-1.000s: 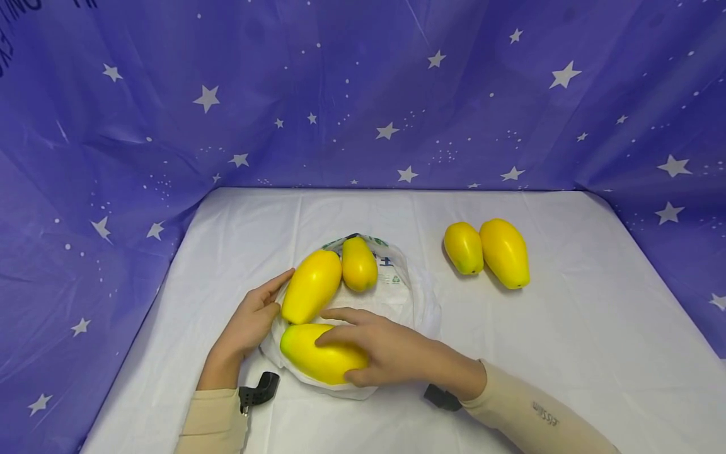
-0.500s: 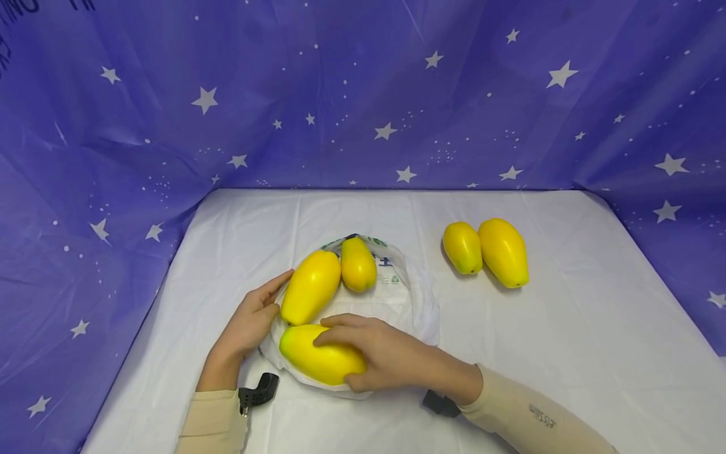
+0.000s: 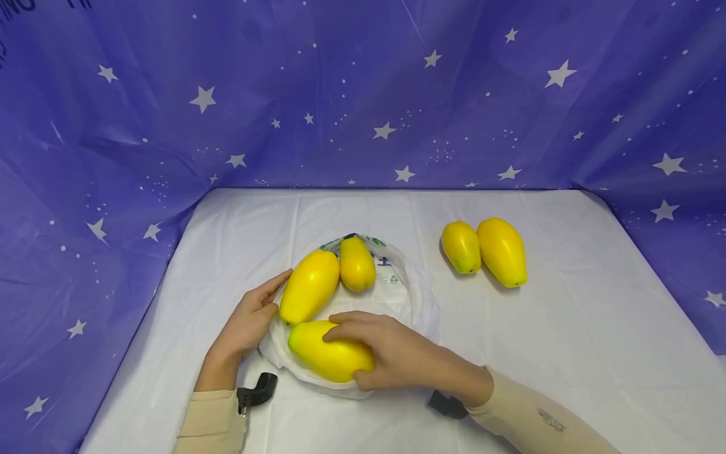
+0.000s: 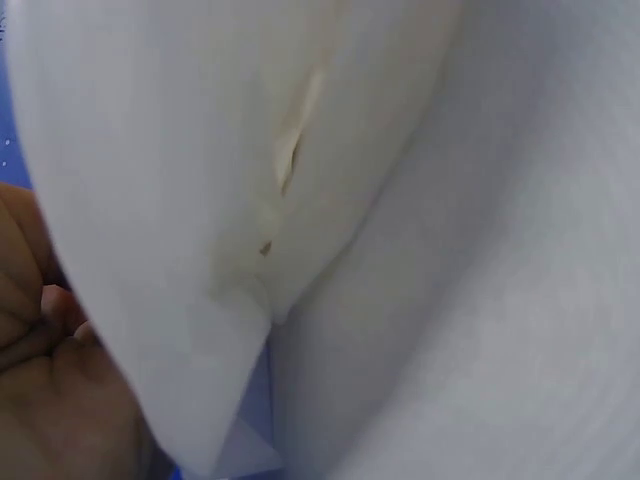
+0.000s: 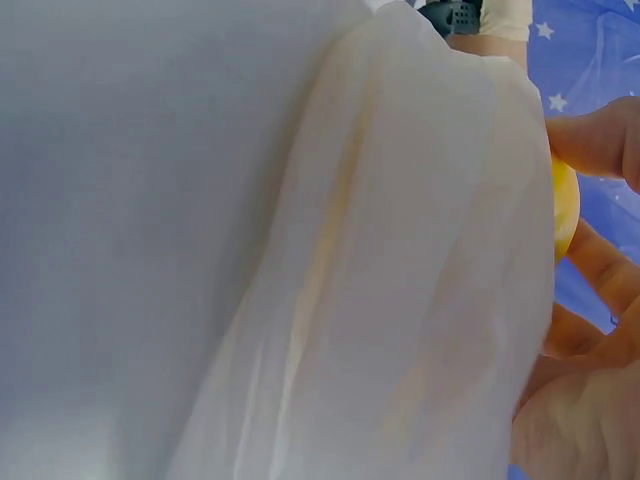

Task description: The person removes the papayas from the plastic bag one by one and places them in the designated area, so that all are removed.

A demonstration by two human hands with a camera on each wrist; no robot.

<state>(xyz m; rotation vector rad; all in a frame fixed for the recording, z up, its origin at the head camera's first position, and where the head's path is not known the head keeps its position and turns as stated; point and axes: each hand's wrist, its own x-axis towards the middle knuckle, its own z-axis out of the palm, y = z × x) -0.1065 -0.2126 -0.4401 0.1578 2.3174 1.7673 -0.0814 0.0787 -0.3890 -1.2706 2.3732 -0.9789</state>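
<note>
A white plastic bag stands wide-mouthed on the table, with three yellow papayas at its mouth. My right hand grips the front papaya, green at its tip, fingers over the far side and thumb on the near side. At the bag's left rim, my left hand holds the plastic, fingers along the outside and thumb at the edge. Beside it leans a large papaya; a smaller papaya lies at the back. In the left wrist view, bag plastic hides much of the left hand.
Two more papayas, a small one and a larger one, lie side by side at the back right of the white-covered table. A purple star-printed curtain closes off the back and sides.
My right hand has shifted the front papaya slightly to the right, opening a little distance from the left papaya's lower end. The left hand and the other papayas stay put.
</note>
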